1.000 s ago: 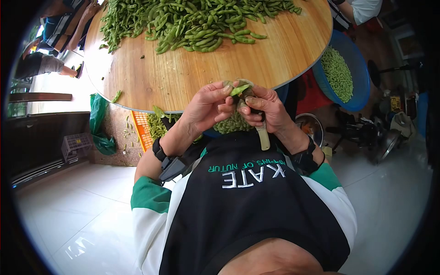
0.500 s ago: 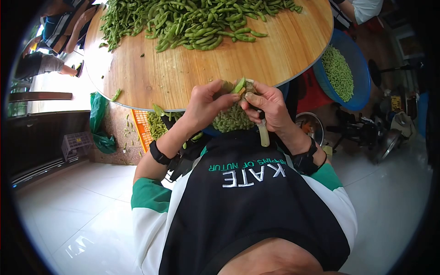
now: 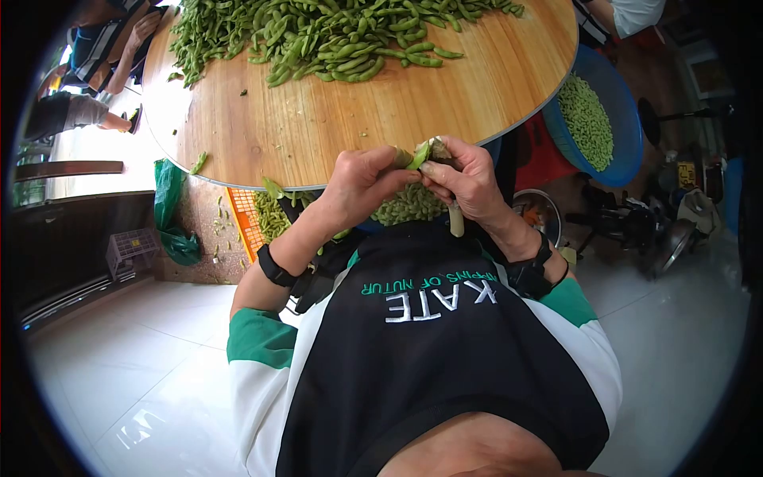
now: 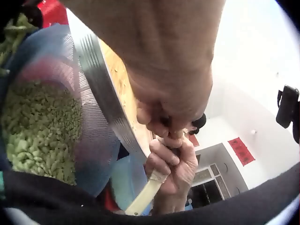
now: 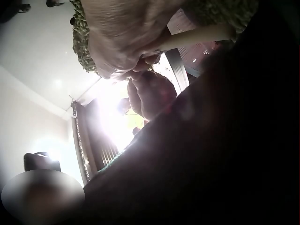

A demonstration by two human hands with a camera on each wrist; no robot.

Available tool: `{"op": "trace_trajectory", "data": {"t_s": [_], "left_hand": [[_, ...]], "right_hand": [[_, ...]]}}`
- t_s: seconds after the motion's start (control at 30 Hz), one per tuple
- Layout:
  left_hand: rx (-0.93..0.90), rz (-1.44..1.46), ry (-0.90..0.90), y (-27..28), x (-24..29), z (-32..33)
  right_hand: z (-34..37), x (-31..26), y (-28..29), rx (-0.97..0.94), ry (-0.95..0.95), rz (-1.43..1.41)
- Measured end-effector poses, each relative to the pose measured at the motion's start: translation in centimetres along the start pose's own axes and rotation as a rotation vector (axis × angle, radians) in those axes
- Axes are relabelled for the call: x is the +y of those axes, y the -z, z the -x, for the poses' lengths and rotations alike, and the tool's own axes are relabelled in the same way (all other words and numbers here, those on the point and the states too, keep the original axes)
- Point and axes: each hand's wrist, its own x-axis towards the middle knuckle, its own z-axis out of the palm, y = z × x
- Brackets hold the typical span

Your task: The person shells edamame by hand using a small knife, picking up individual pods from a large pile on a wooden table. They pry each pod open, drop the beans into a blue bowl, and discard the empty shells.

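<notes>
Over the near table edge in the head view, my left hand (image 3: 358, 184) pinches a green edamame pod (image 3: 420, 156) between thumb and fingers. My right hand (image 3: 470, 181) meets it from the other side, its thumb at the pod. A tool with a cream handle (image 3: 455, 221) is gripped in the curled right fingers; its working end is hidden. The handle (image 4: 146, 196) also juts from the right hand (image 4: 180, 164) in the left wrist view. Shelled beans (image 3: 409, 205) lie below the hands, in a blue basin (image 4: 96, 164).
A large heap of edamame pods (image 3: 342, 36) covers the far part of the round wooden table (image 3: 262, 131). At the right stands a blue tub (image 3: 628, 135) of shelled beans. An orange basket (image 3: 245, 222) with pods sits at lower left. Other people (image 3: 119, 48) are beyond the table.
Both hands keep close together while the pod turns and shifts between the fingers. The left fingers have closed in beside the right thumb. The cream handle has swung slightly, showing less.
</notes>
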Motion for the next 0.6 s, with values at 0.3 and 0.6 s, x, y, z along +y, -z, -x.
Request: {"op": "trace_trajectory", "data": {"t_s": [0.3, 0.6], "left_hand": [[0.091, -0.233, -0.251, -0.7, -1.3, 0.1], [-0.140, 0.608, 0.359, 0.1, -1.3, -0.2]], "right_hand": [[-0.3, -0.3, -0.2, 0.030, -0.046, 0.055], [-0.5, 0.0, 1.6, -0.186, -0.087, 0.023]]}}
